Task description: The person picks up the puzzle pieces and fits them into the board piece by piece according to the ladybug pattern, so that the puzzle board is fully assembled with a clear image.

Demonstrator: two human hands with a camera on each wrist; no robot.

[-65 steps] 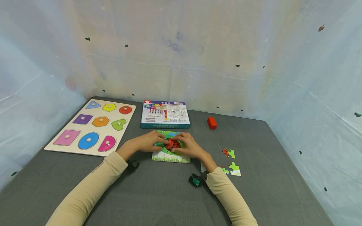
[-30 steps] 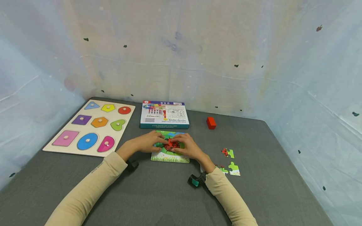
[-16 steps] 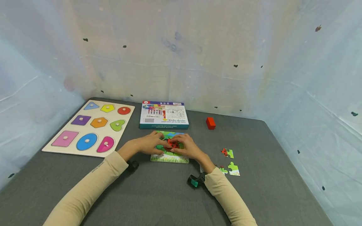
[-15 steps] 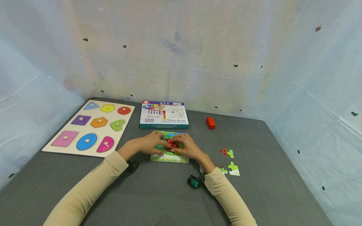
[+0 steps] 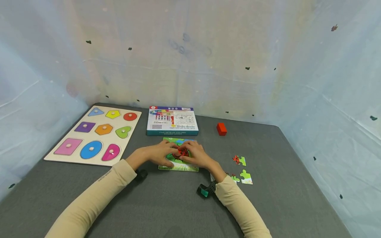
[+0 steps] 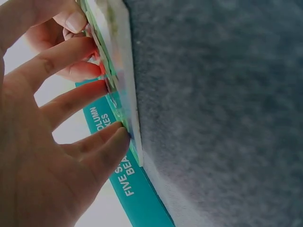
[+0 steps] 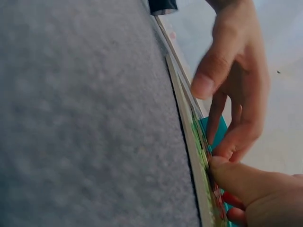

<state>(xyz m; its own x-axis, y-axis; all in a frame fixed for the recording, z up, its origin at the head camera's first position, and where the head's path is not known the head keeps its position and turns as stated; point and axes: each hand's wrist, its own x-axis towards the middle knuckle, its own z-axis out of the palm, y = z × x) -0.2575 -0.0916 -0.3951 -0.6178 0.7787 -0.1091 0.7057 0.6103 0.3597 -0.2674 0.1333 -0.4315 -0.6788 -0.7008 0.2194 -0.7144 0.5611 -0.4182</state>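
A ladybug jigsaw puzzle board (image 5: 178,168) lies at the middle of the table, with a grass strip along its near edge. My left hand (image 5: 157,154) spreads its fingers over the board's left side; in the left wrist view several fingertips (image 6: 124,135) touch its surface. The left thumb (image 7: 204,85) stands lifted off the board in the right wrist view. My right hand (image 5: 196,155) has bent thumb and fingers on either side of a red ladybug puzzle piece (image 5: 185,152) and pinches it low over the board. Fingers partly hide the picture.
Loose puzzle pieces lie by the right forearm, including a ladybug piece (image 5: 239,160) and a green piece (image 5: 246,177). Behind the board sits a teal-edged box (image 5: 172,124). A shape-knob board (image 5: 93,134) lies at left. A red block (image 5: 221,129) stands at back right.
The left thumb has moved down toward the board's near edge, away from the left fingers. The right hand stays almost where it was on the ladybug. The loose pieces lie unmoved.
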